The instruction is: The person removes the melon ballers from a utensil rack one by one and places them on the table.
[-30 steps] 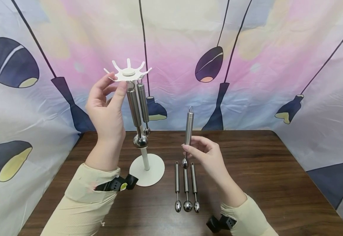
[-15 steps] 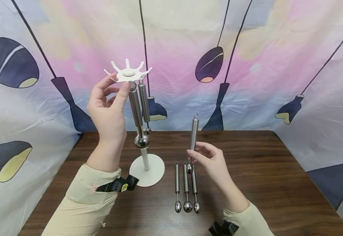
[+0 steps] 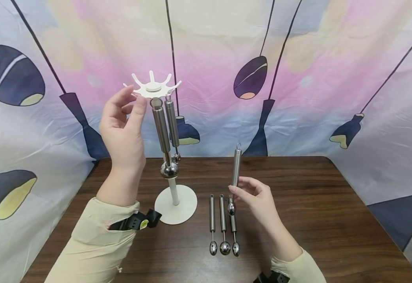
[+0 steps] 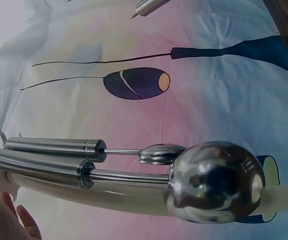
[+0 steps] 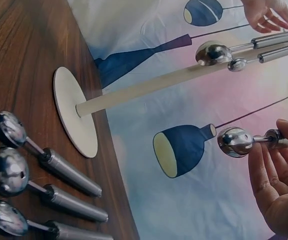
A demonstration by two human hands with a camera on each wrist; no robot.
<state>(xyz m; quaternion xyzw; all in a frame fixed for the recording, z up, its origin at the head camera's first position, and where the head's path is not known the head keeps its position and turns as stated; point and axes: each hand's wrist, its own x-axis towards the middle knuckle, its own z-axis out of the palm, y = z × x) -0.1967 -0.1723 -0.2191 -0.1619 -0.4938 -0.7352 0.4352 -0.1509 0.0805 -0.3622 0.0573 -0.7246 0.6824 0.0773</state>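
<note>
A white rack (image 3: 152, 89) with curved arms at its top stands on a round base (image 3: 188, 204). Two metal melon ballers hang from it: one with a large round scoop (image 3: 169, 170), one with a smaller scoop (image 5: 237, 64). Close beside the rack's top, my left hand (image 3: 124, 129) has its thumb and fingers parted, fingertips near the rack arms. My right hand (image 3: 257, 196) pinches another melon baller (image 3: 237, 165) low on its handle, with the scoop (image 5: 235, 142) pointing down. In the head view this scoop overlaps the rightmost baller on the table.
Three more melon ballers (image 3: 223, 220) lie side by side on the brown wooden table (image 3: 319, 220), scoops toward the near edge. Behind the table hangs a cloth backdrop (image 3: 206, 39) printed with lamps. A black camera strap (image 3: 131, 222) circles the left wrist.
My right hand has moved down and slightly right with its melon baller. My left hand has drawn back a little to the left from the rack's top. The hanging ballers barely shifted.
</note>
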